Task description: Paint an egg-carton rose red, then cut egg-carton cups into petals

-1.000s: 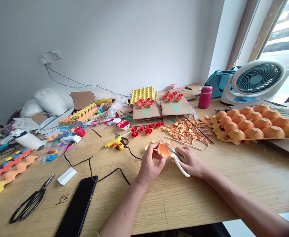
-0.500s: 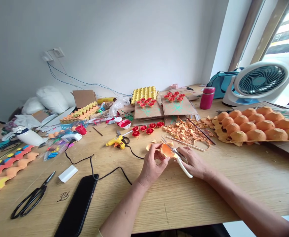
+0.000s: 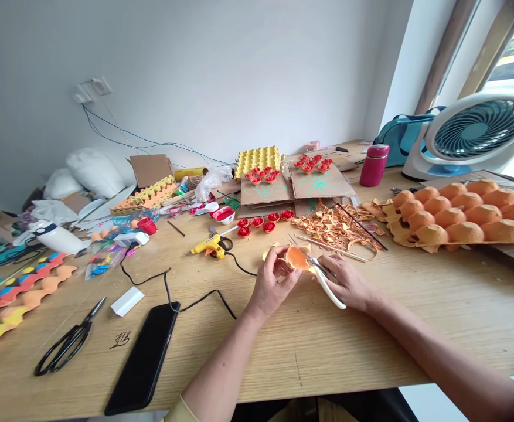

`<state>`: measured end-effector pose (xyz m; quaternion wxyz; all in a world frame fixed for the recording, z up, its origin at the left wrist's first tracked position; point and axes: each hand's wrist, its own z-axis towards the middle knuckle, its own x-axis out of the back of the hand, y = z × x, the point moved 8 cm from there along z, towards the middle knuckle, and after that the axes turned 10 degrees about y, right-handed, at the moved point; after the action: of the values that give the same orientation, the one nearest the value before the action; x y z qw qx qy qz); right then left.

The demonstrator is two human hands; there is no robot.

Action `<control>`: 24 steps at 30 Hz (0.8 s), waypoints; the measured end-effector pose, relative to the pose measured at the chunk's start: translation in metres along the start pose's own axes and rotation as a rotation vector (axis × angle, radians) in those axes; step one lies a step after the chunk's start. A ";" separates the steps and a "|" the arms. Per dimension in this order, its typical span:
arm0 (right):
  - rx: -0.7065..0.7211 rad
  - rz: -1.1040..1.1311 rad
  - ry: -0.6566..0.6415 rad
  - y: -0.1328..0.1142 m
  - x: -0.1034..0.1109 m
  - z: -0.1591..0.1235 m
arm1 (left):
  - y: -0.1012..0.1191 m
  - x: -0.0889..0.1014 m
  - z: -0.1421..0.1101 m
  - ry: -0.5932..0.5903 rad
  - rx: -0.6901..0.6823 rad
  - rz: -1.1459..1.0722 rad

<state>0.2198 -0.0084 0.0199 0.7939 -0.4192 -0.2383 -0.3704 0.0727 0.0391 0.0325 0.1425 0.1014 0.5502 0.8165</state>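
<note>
My left hand [image 3: 276,280] pinches an orange egg-carton cup [image 3: 298,258], its hollow side turned toward me. In my right hand [image 3: 349,282] is a pair of white-handled scissors [image 3: 330,291]; the blades lie at the cup's right edge, and the fingers partly cover the handles. Just beyond the hands spreads a heap of orange carton scraps [image 3: 327,225]. Several red paper-pulp flowers [image 3: 269,226] sit on the table past my left hand. A yellow glue gun [image 3: 210,246] rests to the left, its black cord running toward my left wrist.
Orange egg trays [image 3: 463,217] lie on the right, near a pink flask [image 3: 374,166] and a white fan [image 3: 476,132]. Cardboard panels with red flowers [image 3: 322,180] stand at the back. Black scissors [image 3: 67,346] and a phone [image 3: 145,357] occupy the left front.
The camera view has shifted slightly, so the scene sits a little differently in the frame. Both hands keep their hold on the cup and scissors, with only slight movement at the blades.
</note>
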 end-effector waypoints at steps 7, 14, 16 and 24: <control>-0.004 0.004 0.012 -0.002 0.000 0.000 | -0.006 0.000 0.001 -0.014 0.089 -0.117; -0.003 0.001 0.018 -0.002 0.001 -0.001 | -0.007 0.000 0.001 -0.005 0.080 -0.138; -0.002 0.000 0.018 -0.001 0.001 -0.001 | -0.008 0.000 0.002 -0.011 0.067 -0.131; -0.008 -0.024 0.014 0.003 -0.002 0.000 | -0.007 -0.003 0.002 -0.044 -0.030 -0.038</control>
<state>0.2212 -0.0062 0.0170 0.7894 -0.4169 -0.2361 -0.3837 0.0767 0.0427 0.0265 0.1714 0.1067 0.5365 0.8194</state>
